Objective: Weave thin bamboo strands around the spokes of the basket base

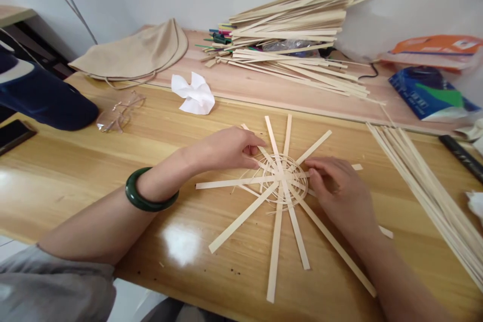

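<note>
**Hands at bamboo weave**

We note the left hand (230, 148) pinching a thin strand (263, 160) at the woven hub (281, 181), centre of frame. The right hand (339, 193) rests with fingers together on the hub's right rim; grip undetermined.

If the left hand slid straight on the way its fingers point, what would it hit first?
The left hand would likely meet the woven disc of strips right at its fingertips; the right hand lies beyond.
</note>
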